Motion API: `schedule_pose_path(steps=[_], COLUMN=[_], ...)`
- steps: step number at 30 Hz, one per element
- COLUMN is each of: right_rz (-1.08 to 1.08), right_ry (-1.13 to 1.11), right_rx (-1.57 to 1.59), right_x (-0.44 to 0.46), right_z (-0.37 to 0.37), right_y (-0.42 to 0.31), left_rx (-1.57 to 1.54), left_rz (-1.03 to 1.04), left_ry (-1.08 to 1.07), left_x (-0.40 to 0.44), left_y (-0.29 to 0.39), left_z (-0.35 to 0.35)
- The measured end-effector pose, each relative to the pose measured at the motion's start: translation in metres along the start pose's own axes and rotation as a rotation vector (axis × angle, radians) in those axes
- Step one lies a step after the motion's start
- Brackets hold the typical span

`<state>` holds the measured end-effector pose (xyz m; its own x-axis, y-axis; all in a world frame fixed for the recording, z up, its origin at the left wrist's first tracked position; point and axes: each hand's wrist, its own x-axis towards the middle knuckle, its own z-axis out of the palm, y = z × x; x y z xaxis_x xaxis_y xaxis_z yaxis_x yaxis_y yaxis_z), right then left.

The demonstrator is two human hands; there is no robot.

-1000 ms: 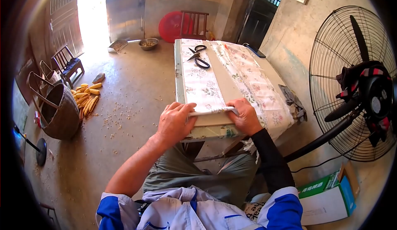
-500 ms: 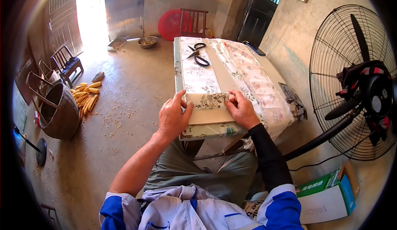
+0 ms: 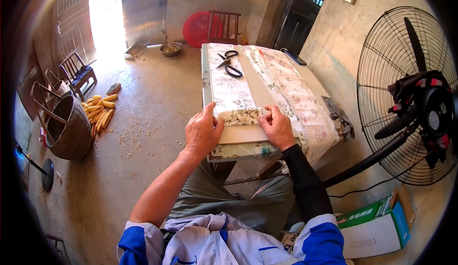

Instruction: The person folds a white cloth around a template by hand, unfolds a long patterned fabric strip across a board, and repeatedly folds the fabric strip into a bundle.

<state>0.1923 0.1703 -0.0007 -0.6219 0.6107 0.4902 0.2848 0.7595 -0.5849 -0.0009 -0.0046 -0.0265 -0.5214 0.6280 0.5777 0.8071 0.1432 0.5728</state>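
A long strip of white flowered fabric [image 3: 231, 92] lies lengthwise on the table [image 3: 238, 149], its near end turned back into a fold [image 3: 241, 117] with flowers showing darker. My left hand [image 3: 202, 130] has its thumb and fingers closed on the fold's left end. At the right end, my right hand [image 3: 276, 127], in a black sleeve, pinches the fold between thumb and bent forefinger. Scissors [image 3: 230, 63] with black handles lie partly spread on the strip's far part. A wider flowered fabric piece [image 3: 291, 86] covers the table's right side and hangs over its near corner.
A standing fan [image 3: 410, 93] is close on my right, above a green-and-white box [image 3: 374, 229]. A phone [image 3: 294, 56] and a grey cloth [image 3: 338, 117] lie along the table's right edge. Corn cobs [image 3: 100, 110] and a woven basket [image 3: 69, 126] are on the floor at left.
Both hands have moved the fold slightly; its flowered flap now lies lower and flatter, showing less height. The scissors and wider fabric stay put.
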Motion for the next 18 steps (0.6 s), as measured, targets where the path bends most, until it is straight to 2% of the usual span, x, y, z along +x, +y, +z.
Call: schedule_pose_path(steps=[9,15,16,18], right_rz=[-0.039,-0.145,-0.152,-0.327], right_ry=[0.036,0.187,0.138,0.101], right_rx=[-0.104,-0.208,-0.181,-0.255], right_x=[0.000,-0.009,-0.012,-0.020], right_z=[0.006,0.012,0.014,0.018], right_y=[0.000,-0.001,-0.006,-0.031], left_rx=[0.017,-0.007,-0.006,-0.013], left_rz=[0.068,0.075,0.074,0.046], left_ry=[0.008,-0.001,-0.006,-0.013], left_x=[-0.004,-0.004,-0.003,-0.001], left_y=[-0.001,-0.001,-0.001,0.000], left_z=[-0.001,-0.004,-0.004,-0.002])
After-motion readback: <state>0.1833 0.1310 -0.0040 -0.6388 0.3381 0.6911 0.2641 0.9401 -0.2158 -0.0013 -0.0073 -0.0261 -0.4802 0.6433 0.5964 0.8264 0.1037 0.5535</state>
